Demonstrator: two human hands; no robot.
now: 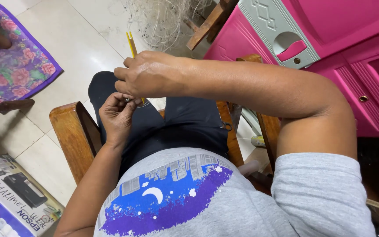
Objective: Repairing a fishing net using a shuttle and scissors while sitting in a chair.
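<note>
Yellow netting needle (132,46), a slim pointed tool, rises upright above the lap, gripped in the right hand (152,74), whose fingers are closed around its shaft; its tip points toward the pale netting (163,17) heaped on the tiled floor (84,39). Just below, the left hand (117,114) is pinched narrow on something small, probably fine twine, too thin to make out. Judged from this pose, the work goes best with the line kept taut and both hands close together. The person sits on a wooden chair (73,131) beside a pink cabinet (352,52).
</note>
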